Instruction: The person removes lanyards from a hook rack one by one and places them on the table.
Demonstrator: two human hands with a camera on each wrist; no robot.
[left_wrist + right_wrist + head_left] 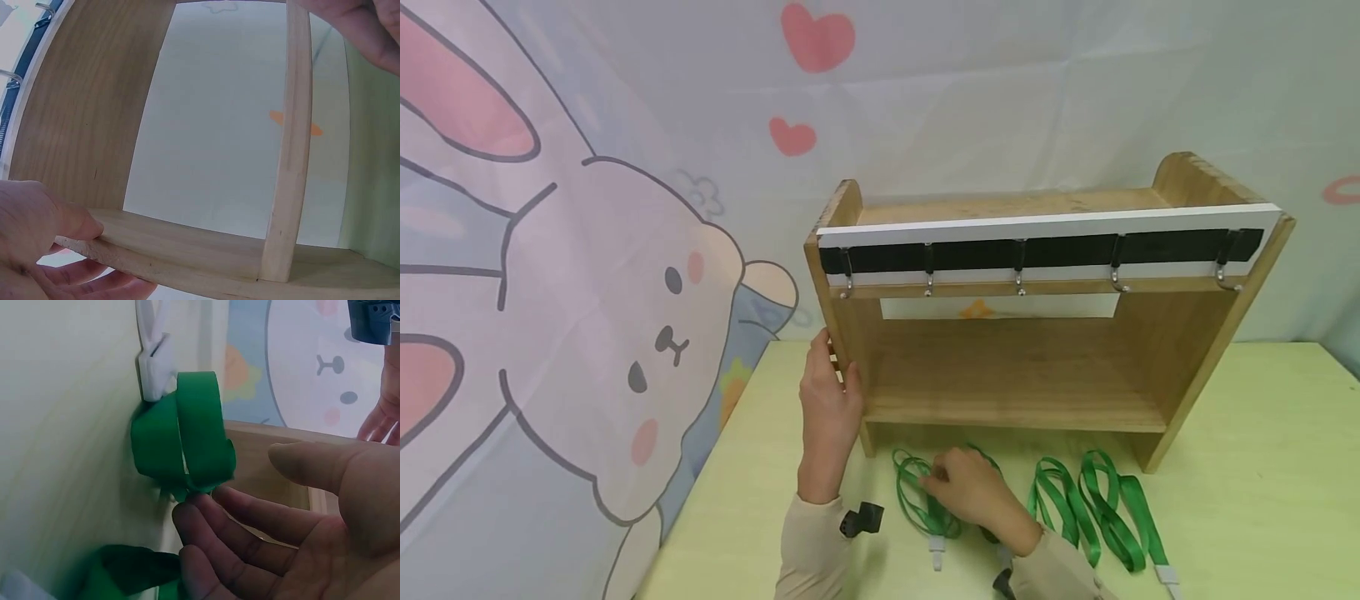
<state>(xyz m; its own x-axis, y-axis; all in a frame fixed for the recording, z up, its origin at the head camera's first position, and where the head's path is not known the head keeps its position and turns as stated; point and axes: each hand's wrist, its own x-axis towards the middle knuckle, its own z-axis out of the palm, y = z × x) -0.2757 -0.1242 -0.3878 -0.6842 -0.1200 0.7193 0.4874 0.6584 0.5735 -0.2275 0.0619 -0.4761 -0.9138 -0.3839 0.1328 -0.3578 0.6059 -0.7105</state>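
My left hand point(831, 412) grips the left side panel of a wooden shelf point(1022, 367). In the left wrist view the thumb lies inside the panel's edge and the fingers outside. Over the table in front of the shelf, my right hand point(973, 492) is at the leftmost green lanyard point(942, 523), which lies coiled with a white clip. The right wrist view shows its fingertips at the underside of the green loops point(200, 431), the thumb held apart; contact is unclear. A second lanyard lies partly hidden under that hand.
More coiled green lanyards point(1112, 517) lie to the right on the pale table point(1262, 433). Several metal hooks point(1020, 271) hang from a black band on the shelf's white front strip. Behind stands a backdrop point(962, 100) with a cartoon rabbit.
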